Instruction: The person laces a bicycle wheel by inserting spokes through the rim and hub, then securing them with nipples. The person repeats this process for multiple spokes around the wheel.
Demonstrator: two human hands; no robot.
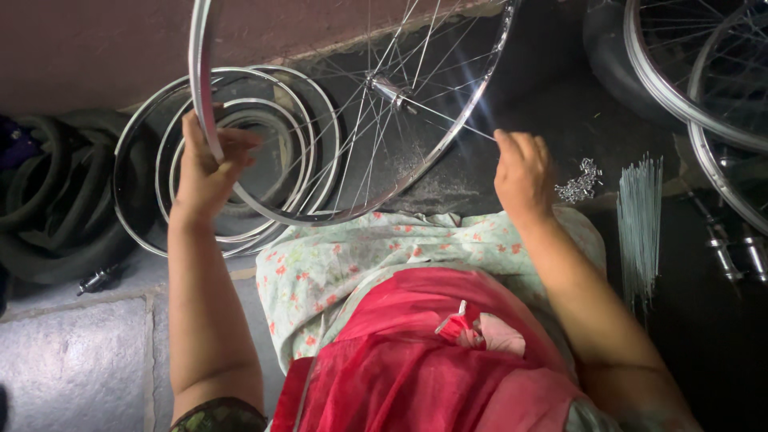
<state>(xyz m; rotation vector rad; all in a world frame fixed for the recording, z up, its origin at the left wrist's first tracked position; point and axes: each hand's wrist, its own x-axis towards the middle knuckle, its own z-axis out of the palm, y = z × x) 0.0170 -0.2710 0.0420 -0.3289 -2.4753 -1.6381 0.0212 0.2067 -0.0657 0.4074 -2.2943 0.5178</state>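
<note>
While bare rims [240, 120] lie behind, spokes [640, 224] rest rightward.

Dim, uneven indoor light, coming mostly from the left side. The grey stone floor [72, 360] at the lower left is softly lit, while the upper right and right edge sink into near-black shadow. Bright glints run along the metal wheel rim [448, 136] and its spokes. The red cloth [416, 360] in the foreground looks vivid but slightly soft. The left hand [204, 172] is mildly blurred. Straight lines bow near the picture's edges.
</note>
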